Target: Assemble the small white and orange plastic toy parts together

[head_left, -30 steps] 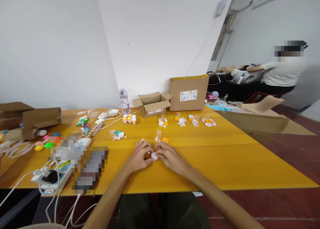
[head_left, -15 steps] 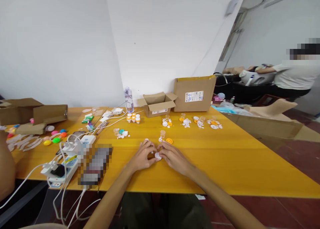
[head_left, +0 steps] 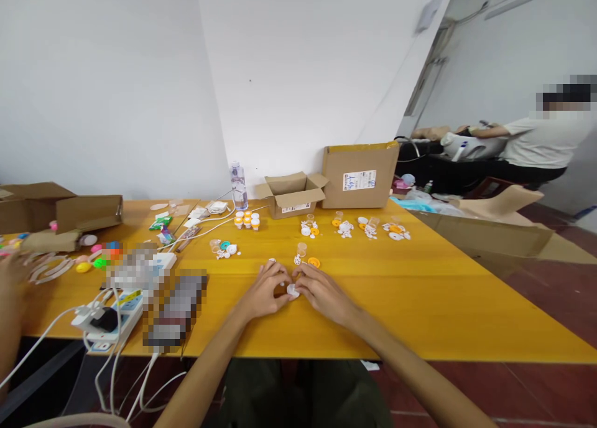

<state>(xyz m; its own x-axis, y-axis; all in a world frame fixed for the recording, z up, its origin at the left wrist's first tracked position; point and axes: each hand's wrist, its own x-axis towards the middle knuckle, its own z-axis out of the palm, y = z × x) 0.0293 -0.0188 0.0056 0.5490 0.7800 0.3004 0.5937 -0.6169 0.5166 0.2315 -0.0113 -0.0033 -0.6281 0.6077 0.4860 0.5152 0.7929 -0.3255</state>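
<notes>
While both hands meet, small white part (head_left: pixel 291 289) pinched between left hand (head_left: pixel 263 294) and right hand (head_left: pixel 324 294), on yellow table (head_left: pixel 420 303)

Bare forearms, no sleeves showing; dark olive trousers (head_left: pixel 303 394) below.

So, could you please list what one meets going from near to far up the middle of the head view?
Hands on a small white part → orange disc → small open carton → white wall.
</notes>
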